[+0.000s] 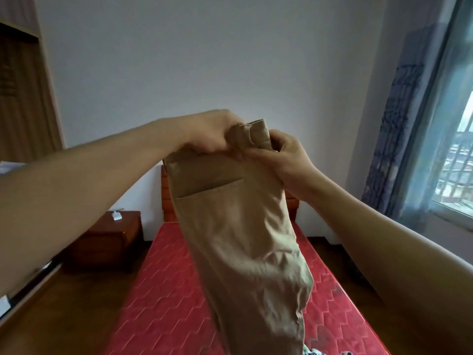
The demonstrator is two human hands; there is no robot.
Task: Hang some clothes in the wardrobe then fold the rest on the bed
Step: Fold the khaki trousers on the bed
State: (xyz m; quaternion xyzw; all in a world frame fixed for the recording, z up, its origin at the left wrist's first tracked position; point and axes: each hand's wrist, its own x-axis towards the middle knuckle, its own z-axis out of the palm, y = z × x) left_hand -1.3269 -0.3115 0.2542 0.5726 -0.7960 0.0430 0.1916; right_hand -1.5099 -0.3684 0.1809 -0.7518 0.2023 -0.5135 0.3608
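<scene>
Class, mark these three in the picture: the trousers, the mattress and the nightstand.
trousers (238, 239): head view, creased cloth below the pocket.
mattress (163, 303): head view, bare quilting left of the trousers.
nightstand (110, 242): head view, its dark front face.

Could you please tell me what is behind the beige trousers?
The red mattress and the wooden headboard show on either side of the beige trousers. The bed's middle strip is covered, so whatever lies there cannot be seen.

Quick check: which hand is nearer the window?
Right. The right hand grips the khaki trousers at the waistband on the side toward the window; the left hand grips the same waistband farther from it.
</scene>
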